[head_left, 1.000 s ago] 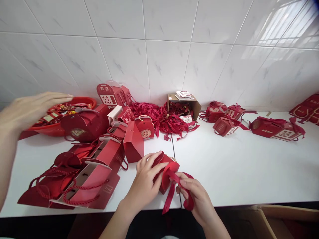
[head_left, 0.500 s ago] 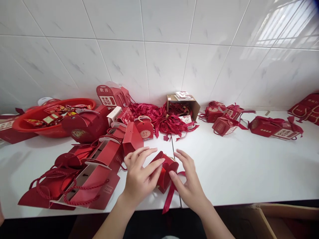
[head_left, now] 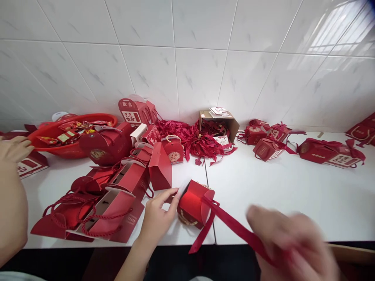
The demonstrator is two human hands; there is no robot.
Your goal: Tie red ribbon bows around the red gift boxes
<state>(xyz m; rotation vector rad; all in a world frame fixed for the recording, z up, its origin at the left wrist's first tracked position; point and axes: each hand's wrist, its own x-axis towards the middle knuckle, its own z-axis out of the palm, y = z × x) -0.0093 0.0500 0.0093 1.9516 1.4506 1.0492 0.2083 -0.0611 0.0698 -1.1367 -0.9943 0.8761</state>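
Note:
A small red gift box [head_left: 195,203] with a twisted cord handle lies near the front edge of the white table. My left hand [head_left: 160,212] steadies its left side, thumb and fingertips pinching the edge. From the right end of the box a dark red ribbon [head_left: 234,226] stretches tight to my right hand [head_left: 293,244]. That hand is smeared by motion, close to the camera, with its fingers closed round the ribbon. The ribbon's other tail hangs by the box toward the table edge.
Several red gift boxes [head_left: 117,210] with rope handles crowd the left. Another person's hand [head_left: 16,148] is beside a red basin [head_left: 73,150] of wrapped sweets. Behind lie heaped ribbons [head_left: 202,144] and a cardboard box [head_left: 234,127]. Ribboned boxes [head_left: 331,151] stand at right.
My right hand has moved from the box to the lower right, drawing the ribbon out straight. My left hand has lowered to the box's side. Another person's arm has come in at left.

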